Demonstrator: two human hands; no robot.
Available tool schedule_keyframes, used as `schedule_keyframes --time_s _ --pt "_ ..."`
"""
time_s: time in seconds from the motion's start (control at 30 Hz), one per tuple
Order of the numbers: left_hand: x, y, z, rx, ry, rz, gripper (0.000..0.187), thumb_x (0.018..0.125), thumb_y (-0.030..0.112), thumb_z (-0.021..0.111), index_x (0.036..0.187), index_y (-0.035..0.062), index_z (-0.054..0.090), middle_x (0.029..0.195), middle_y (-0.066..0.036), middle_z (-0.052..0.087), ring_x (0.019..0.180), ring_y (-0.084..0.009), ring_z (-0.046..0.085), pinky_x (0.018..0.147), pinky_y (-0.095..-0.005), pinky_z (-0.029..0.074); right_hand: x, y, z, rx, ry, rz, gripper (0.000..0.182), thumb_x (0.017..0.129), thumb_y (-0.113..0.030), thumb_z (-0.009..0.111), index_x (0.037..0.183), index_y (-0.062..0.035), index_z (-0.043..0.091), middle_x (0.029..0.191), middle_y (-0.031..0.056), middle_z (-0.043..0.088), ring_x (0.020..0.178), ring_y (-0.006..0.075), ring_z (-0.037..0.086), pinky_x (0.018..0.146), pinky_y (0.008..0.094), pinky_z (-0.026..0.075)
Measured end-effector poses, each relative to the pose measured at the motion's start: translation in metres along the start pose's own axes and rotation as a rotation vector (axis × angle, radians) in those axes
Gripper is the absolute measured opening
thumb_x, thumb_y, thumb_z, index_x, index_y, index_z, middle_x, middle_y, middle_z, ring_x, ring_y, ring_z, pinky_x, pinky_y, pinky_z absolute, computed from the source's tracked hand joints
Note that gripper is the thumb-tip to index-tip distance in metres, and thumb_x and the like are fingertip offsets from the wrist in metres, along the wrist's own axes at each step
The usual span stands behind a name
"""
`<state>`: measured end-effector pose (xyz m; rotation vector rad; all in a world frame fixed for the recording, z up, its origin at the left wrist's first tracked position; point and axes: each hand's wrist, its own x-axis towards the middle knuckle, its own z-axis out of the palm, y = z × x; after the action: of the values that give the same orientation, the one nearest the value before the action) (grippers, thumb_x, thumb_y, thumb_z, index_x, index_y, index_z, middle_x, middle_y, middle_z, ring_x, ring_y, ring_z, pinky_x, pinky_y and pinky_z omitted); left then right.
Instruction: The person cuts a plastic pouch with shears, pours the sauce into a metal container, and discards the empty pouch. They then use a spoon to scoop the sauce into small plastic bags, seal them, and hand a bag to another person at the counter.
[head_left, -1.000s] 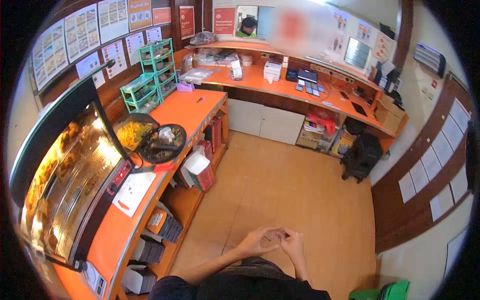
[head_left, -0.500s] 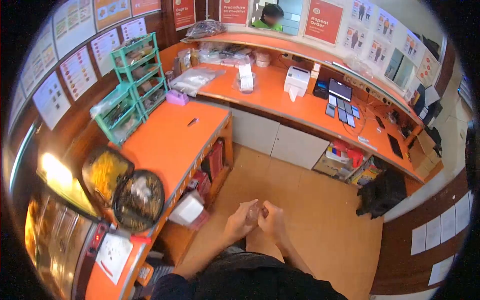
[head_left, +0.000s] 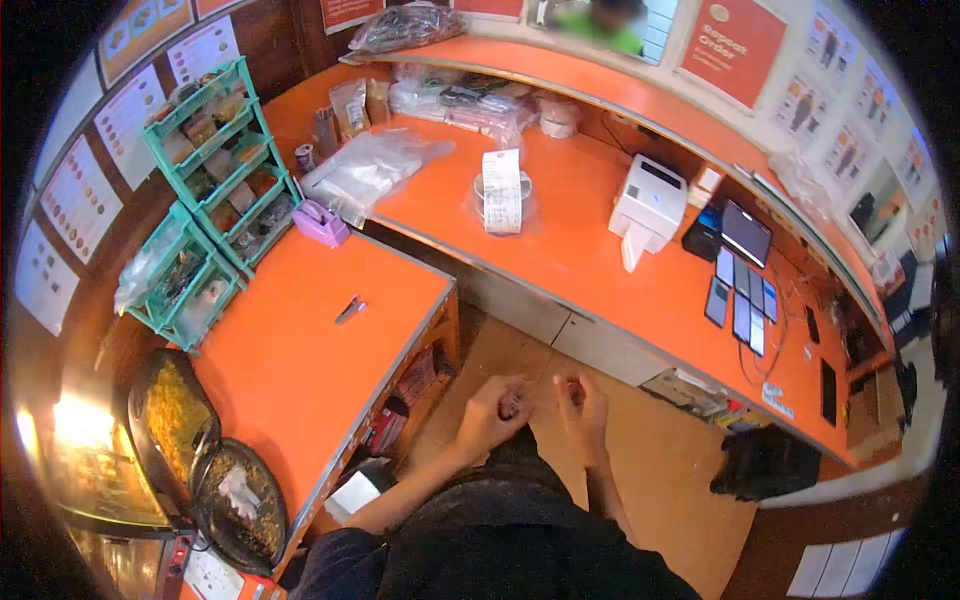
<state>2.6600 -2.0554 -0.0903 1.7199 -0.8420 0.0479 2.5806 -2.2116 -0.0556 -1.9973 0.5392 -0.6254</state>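
My left hand (head_left: 488, 418) is closed around a small crumpled clear plastic packet (head_left: 512, 402), which shows between the thumb and fingers. My right hand (head_left: 588, 420) is held a short way to the right, fingers curled round a small dark reddish thing (head_left: 574, 390) too small to name. Both hands are in front of my body, over the floor, apart from each other. Beyond them on the counter, a long paper receipt (head_left: 502, 190) lies over a clear plastic bag with a round container (head_left: 483, 190).
An orange counter (head_left: 560, 240) runs ahead and to the left. On it are a printer (head_left: 650, 200), several phones (head_left: 742, 300), a purple dispenser (head_left: 320, 223), small scissors (head_left: 350, 310) and green racks (head_left: 215, 165). Black food pans (head_left: 240, 500) stand lower left. Behind the back opening is a person (head_left: 600, 28).
My hands have come apart, the right one moving to the right. My view has shifted closer to the back counter, and the food pans now sit lower left.
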Motion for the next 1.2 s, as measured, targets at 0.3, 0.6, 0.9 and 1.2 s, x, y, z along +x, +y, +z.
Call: schedule_keyframes --time_s 0.3,0.6,0.9,1.2 --pt "0.169 -0.093 0.005 0.188 0.356 -0.202 0.057 0.076 0.017 0.081 0.127 0.0029 0.058 0.095 -0.010 0.070 0.057 -0.0133 0.057 0.057 -0.0268 0.050 0.323 0.101 0.031 -0.072 -0.167 -0.308 0.017 0.092 -0.015 0.063 0.086 -0.0001 0.056 0.069 0.0032 0.052 0.060 0.0127 0.047 0.057 0.0297 0.042" --pt "0.202 -0.147 0.018 0.225 0.452 -0.414 0.045 0.074 0.013 0.081 0.115 0.0024 0.063 0.090 -0.008 0.071 0.057 -0.0090 0.058 0.051 -0.0245 0.046 0.498 0.076 0.102 0.122 -0.326 -0.316 0.017 0.092 -0.014 0.061 0.106 -0.0035 0.063 0.095 0.0105 0.067 0.083 0.0194 0.063 0.071 0.0328 0.050" --pt "0.231 -0.162 -0.001 0.185 0.386 -0.537 0.045 0.075 0.014 0.081 0.115 0.0041 0.063 0.079 -0.004 0.067 0.060 -0.0071 0.055 0.052 -0.0242 0.043 0.544 0.075 0.137 0.327 -0.715 -0.196 0.029 0.083 -0.007 0.070 0.111 -0.0025 0.064 0.106 0.0058 0.064 0.095 0.0130 0.057 0.081 0.0302 0.048" --pt "0.241 -0.170 -0.009 0.150 0.452 -0.541 0.041 0.075 0.014 0.081 0.111 0.0043 0.065 0.066 -0.003 0.061 0.051 -0.0078 0.052 0.047 -0.0247 0.040 0.571 0.045 0.151 0.115 -1.183 -0.249 0.055 0.070 -0.011 0.081 0.120 -0.0025 0.061 0.116 0.0089 0.063 0.106 0.0212 0.057 0.092 0.0357 0.046"
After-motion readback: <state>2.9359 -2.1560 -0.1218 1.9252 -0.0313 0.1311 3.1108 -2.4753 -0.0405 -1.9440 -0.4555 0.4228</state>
